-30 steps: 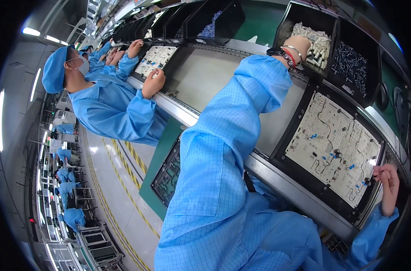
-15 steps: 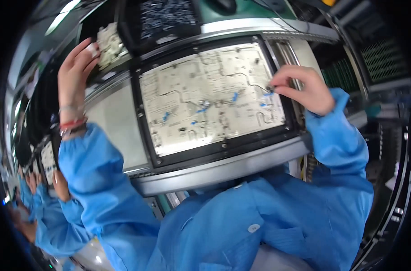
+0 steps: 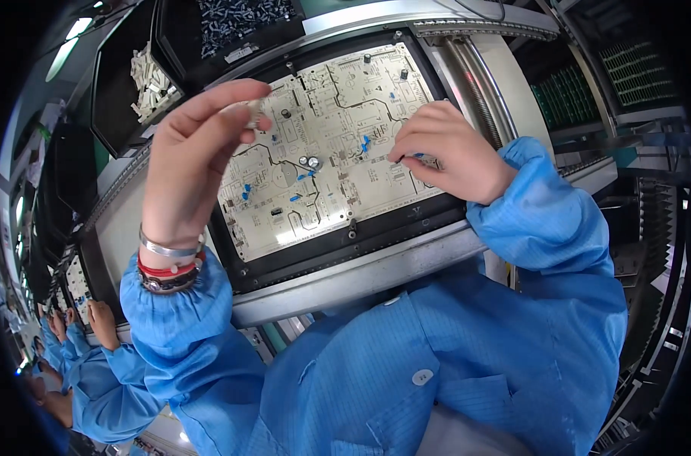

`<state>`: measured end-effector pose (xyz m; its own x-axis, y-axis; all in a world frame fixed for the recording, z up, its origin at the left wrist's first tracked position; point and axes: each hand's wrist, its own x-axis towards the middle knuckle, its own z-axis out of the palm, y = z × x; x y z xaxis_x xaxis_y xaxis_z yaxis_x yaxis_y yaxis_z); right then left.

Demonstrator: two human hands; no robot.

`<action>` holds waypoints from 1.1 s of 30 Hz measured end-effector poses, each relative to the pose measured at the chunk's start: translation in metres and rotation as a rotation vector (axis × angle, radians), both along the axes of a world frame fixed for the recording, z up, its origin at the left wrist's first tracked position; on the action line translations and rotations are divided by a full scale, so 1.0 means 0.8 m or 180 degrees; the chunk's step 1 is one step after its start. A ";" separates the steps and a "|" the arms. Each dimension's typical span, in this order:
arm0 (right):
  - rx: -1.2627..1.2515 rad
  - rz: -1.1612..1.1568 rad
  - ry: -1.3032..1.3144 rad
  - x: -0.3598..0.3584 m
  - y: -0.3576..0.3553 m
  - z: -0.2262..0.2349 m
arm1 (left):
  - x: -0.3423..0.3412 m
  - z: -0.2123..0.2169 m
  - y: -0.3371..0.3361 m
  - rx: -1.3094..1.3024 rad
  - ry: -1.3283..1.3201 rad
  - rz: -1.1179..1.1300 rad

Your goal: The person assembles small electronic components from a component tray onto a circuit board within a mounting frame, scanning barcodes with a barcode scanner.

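The left hand [image 3: 197, 144], earlier up at the bin, is now pinching a small white part [image 3: 252, 114] over the circuit board [image 3: 322, 152], while the right hand [image 3: 448, 152] fingers are staying closed on the board.

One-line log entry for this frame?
left hand: pinching small white component | right hand: fingers on pale printed circuit board | board: in black frame

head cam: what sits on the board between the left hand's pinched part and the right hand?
In the head view, between the left hand with its small pale part and the right hand lies the circuit board: dark traces, blue components, a silver capacitor.
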<state>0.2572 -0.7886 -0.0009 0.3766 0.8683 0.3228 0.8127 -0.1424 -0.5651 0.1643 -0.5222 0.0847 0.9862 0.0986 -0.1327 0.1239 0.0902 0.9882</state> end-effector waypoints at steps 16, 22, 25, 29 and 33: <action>-0.0015 0.0039 -0.1171 -0.010 -0.012 0.020 | 0.033 -0.007 -0.060 0.0343 0.0252 -0.0459; 0.2948 0.2812 0.3789 -0.056 -0.097 0.114 | 0.078 -0.036 -0.109 0.1147 -0.0231 -0.1008; 0.2663 0.3441 0.4683 -0.084 -0.168 0.120 | 0.096 -0.068 -0.115 0.1765 -0.0454 -0.1051; 0.2939 0.3114 0.5247 -0.128 -0.215 0.116 | 0.110 -0.091 -0.126 0.2183 -0.0566 -0.1144; 0.3107 0.3078 0.5171 -0.147 -0.277 0.094 | 0.111 -0.096 -0.137 0.2132 -0.0641 -0.0921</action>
<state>0.1394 -1.0106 0.0741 0.3641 0.7072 0.6061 -0.7357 0.6174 -0.2785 0.2535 -0.6321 0.0079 0.9839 -0.1717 0.0502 -0.1374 -0.5462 0.8263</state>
